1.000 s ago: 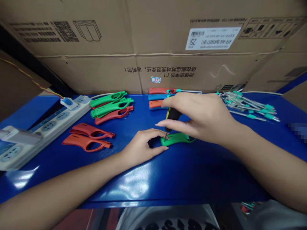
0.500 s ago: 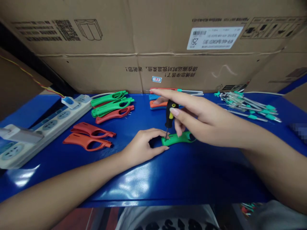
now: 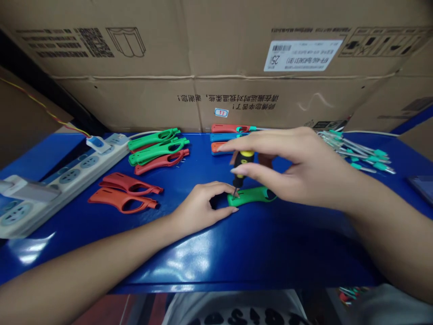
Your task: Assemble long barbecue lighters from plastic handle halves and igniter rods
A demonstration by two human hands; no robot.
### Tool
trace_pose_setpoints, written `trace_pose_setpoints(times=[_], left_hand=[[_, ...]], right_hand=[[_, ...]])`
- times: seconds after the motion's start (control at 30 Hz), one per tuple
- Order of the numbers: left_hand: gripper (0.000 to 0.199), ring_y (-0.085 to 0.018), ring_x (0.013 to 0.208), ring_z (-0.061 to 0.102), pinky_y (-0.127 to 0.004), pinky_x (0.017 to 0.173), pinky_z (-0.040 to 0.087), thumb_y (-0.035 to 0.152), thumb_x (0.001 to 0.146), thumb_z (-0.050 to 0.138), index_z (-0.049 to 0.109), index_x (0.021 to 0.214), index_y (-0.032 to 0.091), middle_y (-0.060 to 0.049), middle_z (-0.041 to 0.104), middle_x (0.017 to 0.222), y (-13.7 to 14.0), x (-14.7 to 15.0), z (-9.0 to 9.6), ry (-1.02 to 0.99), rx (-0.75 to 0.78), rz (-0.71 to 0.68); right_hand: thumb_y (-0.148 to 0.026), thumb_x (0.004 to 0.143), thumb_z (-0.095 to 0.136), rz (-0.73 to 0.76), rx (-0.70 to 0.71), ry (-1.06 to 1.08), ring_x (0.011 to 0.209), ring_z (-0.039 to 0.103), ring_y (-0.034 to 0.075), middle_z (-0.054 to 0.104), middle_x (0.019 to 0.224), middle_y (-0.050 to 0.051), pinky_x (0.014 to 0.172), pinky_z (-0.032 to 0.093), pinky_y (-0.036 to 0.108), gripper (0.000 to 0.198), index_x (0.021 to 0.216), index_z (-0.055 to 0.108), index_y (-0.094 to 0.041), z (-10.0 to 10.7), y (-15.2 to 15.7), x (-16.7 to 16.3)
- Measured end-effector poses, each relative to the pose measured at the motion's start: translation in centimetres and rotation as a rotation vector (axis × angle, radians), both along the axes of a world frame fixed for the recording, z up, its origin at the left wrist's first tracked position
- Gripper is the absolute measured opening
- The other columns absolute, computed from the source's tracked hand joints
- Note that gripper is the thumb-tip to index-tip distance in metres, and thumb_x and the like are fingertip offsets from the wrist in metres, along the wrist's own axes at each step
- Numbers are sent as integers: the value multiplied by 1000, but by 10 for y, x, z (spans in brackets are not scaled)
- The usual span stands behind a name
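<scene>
A green lighter casing (image 3: 253,197) lies on the blue table, its left end pinched between the thumb and fingers of my left hand (image 3: 199,205). My right hand (image 3: 301,162) is closed around the black and yellow handle of a screwdriver (image 3: 241,168), thumb in front and fingers partly hidden. The screwdriver stands almost upright, its tip at the casing's left end; a screw there is too small to make out. Just behind my right fingers sit assembled lighters in red (image 3: 225,128), blue (image 3: 223,137) and orange (image 3: 216,146), partly covered by the hand.
Green casings (image 3: 152,153) and red casings (image 3: 130,183) are piled at left, with an orange one (image 3: 115,198) in front. A power strip (image 3: 72,180) runs along the left side. Metal tubes with teal ends (image 3: 361,151) lie at right. A cardboard wall (image 3: 152,99) closes the back.
My right hand has shifted its grip on the screwdriver: the fingers have turned around the handle, and the yellow top now shows. My left hand and the green casing have stayed put.
</scene>
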State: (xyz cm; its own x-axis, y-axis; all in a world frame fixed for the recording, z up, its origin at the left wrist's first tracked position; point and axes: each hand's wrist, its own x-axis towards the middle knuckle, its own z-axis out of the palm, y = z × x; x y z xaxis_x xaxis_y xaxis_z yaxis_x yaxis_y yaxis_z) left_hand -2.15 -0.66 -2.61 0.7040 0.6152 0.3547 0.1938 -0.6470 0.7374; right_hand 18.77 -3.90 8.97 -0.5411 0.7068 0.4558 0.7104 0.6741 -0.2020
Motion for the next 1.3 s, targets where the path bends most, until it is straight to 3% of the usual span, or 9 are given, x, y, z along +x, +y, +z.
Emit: trace_pose_setpoints(times=[0.1, 0.27, 0.43, 0.6, 0.67, 0.8, 1.0, 1.17, 1.3], left_hand=[[24, -21, 102, 73, -34, 97, 56, 23, 82, 79, 71, 105, 20, -4, 78, 107, 0, 0, -1, 3, 1, 5], [24, -21, 102, 73, -34, 96, 56, 23, 83, 78, 71, 106, 20, -5, 77, 110, 0, 0, 0, 13, -13, -9], [23, -20, 98, 74, -32, 94, 56, 23, 82, 80, 70, 102, 19, -4, 78, 104, 1, 0, -1, -4, 27, 12], [24, -20, 100, 73, -33, 96, 56, 23, 83, 79, 71, 105, 20, -4, 77, 107, 0, -1, 0, 14, 12, 6], [24, -21, 102, 73, -34, 97, 56, 22, 83, 78, 71, 106, 20, -4, 77, 109, 0, -1, 0, 18, -3, 3], [24, -21, 101, 73, -34, 97, 56, 22, 82, 79, 71, 105, 21, -4, 78, 107, -1, 0, 0, 4, 2, 10], [24, -20, 102, 73, -33, 97, 56, 21, 83, 78, 71, 106, 19, -5, 77, 109, 0, 1, 1, 15, -15, -6], [24, -21, 100, 73, -34, 95, 56, 22, 82, 79, 71, 104, 19, -5, 78, 106, 1, 0, -1, -15, 12, -1], [23, -20, 99, 73, -32, 93, 56, 23, 83, 78, 71, 105, 19, -4, 77, 105, 1, 0, -2, -6, 18, 7]], right_hand=[[-48, 101, 48, -88, 126, -101, 82, 68, 20, 75, 97, 8, 69, 48, 30, 42, 122, 69, -19, -2, 1, 0], [-27, 106, 35, 68, 7, 11, 85, 68, 15, 73, 107, 5, 73, 50, 28, 38, 136, 58, -22, -4, 3, 0], [-45, 102, 48, 4, 149, -66, 84, 68, 18, 74, 98, 7, 69, 49, 28, 36, 116, 68, -18, -8, 5, 1], [-27, 106, 33, 117, 78, 62, 92, 68, 15, 72, 109, 6, 76, 51, 27, 37, 129, 62, -20, -10, 7, -2], [-31, 106, 38, 108, 74, 103, 87, 67, 14, 73, 103, 4, 74, 50, 26, 33, 122, 65, -21, -11, 8, -2], [-49, 99, 53, -18, 234, -2, 83, 66, 17, 72, 99, 7, 72, 49, 29, 36, 108, 71, -20, -12, 7, 1], [-27, 104, 42, 139, -41, 108, 91, 66, 15, 70, 117, 7, 75, 51, 28, 36, 137, 57, -21, -9, 9, 3], [-50, 97, 56, 37, 108, 49, 82, 66, 18, 73, 95, 6, 71, 50, 29, 35, 104, 71, -19, -11, 6, -3], [-29, 105, 40, 54, 50, 50, 93, 68, 17, 72, 115, 8, 79, 52, 30, 36, 129, 64, -19, -9, 2, -8]])
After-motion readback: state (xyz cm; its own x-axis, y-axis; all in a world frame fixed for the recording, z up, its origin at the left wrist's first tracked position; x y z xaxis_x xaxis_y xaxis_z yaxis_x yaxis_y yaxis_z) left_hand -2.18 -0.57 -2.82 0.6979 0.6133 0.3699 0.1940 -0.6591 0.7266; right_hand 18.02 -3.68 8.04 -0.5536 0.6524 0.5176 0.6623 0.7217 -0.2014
